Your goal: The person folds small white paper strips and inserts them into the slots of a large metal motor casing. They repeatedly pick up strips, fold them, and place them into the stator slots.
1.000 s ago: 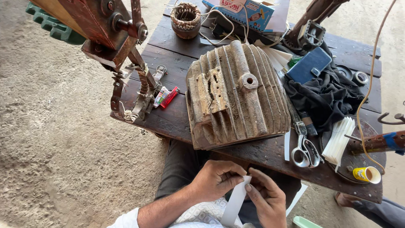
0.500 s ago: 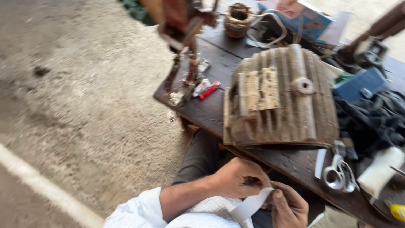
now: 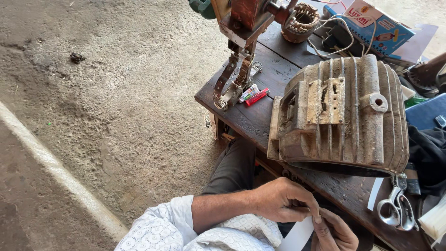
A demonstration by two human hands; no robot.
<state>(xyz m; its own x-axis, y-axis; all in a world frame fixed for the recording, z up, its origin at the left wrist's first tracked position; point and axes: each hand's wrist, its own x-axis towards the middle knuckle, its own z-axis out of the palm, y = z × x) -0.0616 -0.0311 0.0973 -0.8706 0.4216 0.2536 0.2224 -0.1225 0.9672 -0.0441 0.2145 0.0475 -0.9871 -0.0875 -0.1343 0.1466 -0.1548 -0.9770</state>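
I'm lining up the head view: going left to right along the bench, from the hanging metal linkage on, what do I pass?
Linkage → red lighter → finned motor housing → scissors.

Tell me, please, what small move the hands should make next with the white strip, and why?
Probably press the fold flat. Both the left hand and the right hand pinch the white paper strip above the lap, fingertips meeting at one spot, so a crease seems under way. The scissors lie untouched on the wooden table beside the ribbed motor housing.
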